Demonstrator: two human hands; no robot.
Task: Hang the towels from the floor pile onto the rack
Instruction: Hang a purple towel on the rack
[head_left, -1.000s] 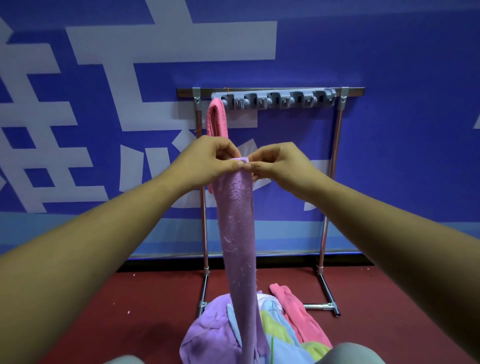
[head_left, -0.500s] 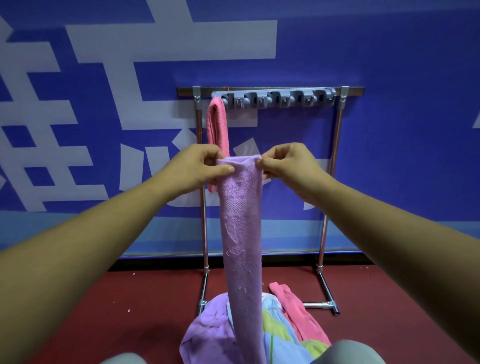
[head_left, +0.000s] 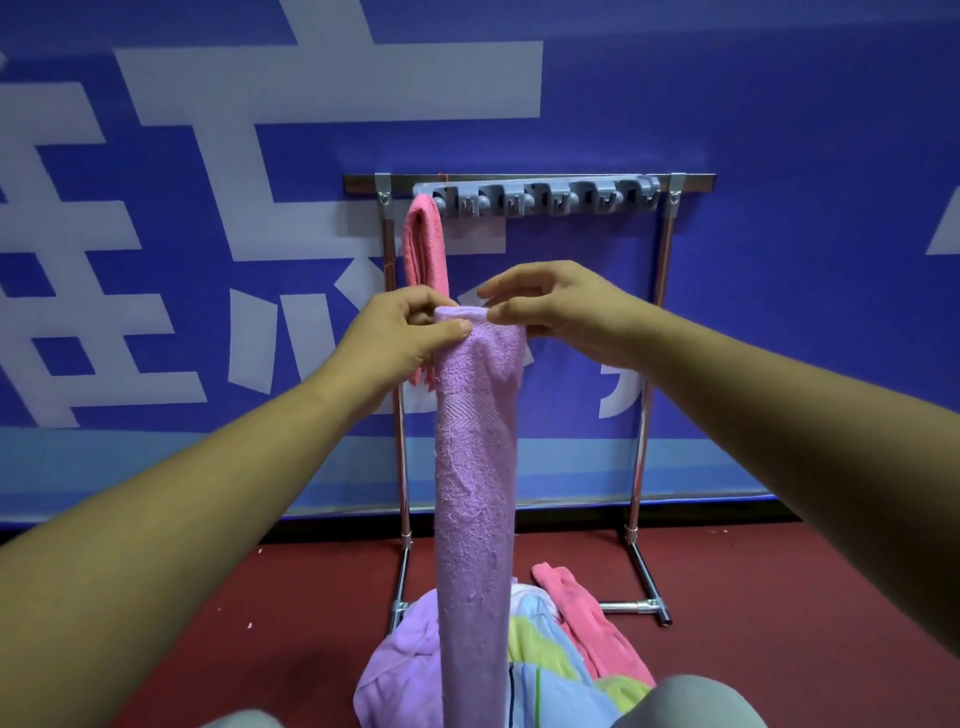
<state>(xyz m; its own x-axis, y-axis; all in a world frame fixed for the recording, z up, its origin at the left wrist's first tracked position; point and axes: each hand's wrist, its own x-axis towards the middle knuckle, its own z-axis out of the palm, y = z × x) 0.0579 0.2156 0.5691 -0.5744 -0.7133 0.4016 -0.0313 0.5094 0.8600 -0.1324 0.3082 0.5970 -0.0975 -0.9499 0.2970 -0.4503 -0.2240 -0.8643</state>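
Head-camera view toward a metal rack (head_left: 530, 179) standing against a blue wall with white lettering.

In front of the rack, about midway up its posts: a purple towel (head_left: 475, 467), folded into a long narrow band. Long axis vertical, top fold pointing up toward the rack's top bar, lower end dropping out of view in front of the floor pile (head_left: 545, 670) at the rack's foot.

Left hand (head_left: 400, 338): pinching the towel's top left corner, thumb flat across the front, fingers curled behind. Right hand (head_left: 561, 306): gripping the top right corner, thumb on the fold, lower fingers curled behind, forefinger lifted clear above the edge. Both hands level and close together, with the short fold between them.

Under the rack's top bar: a grey clip strip (head_left: 545, 197). From the strip's left end: a pink towel (head_left: 423, 244) hanging straight down, its lower part hidden behind the left hand. Other clips, to its right, bare.

Judged key relation: nearest bare clip above and slightly right of the top fold, further back toward the rack, with the right hand nearer it. Likely next: raising the fold to that clip, long axis vertical.

At the rack's foot, on the red floor (head_left: 779, 597): purple, yellow-green and light blue towels, and a second pink one (head_left: 587, 618) trailing off to the right.
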